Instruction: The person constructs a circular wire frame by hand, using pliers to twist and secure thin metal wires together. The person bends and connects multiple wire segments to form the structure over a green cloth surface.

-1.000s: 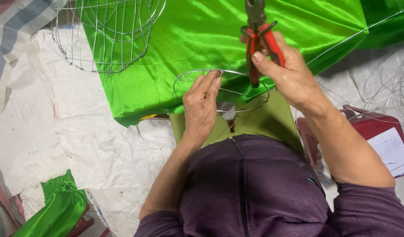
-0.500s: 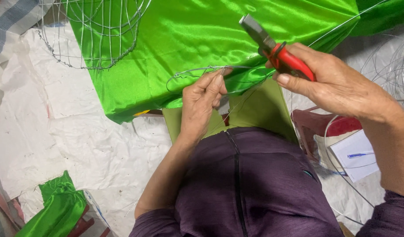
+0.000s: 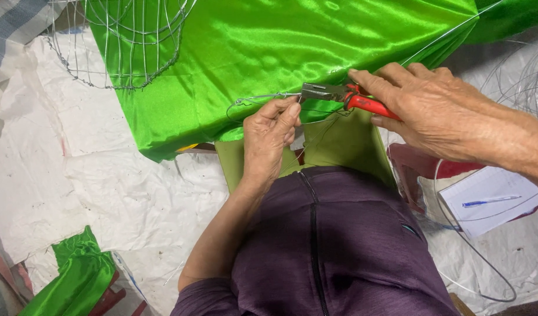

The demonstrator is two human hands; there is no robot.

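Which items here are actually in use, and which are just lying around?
In use: left hand pinching the wire ring; right hand holding the red-handled pliers to that wire.

Lying about: green satin cloth, wire cage frame, notepad with blue pen, loose wire coils.

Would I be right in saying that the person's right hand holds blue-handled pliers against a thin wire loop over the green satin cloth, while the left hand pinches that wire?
Not quite: the pliers have red handles, not blue, as the head view shows. The rest stands: the right hand holds them against the thin wire loop over the green satin cloth, while the left hand pinches that wire.
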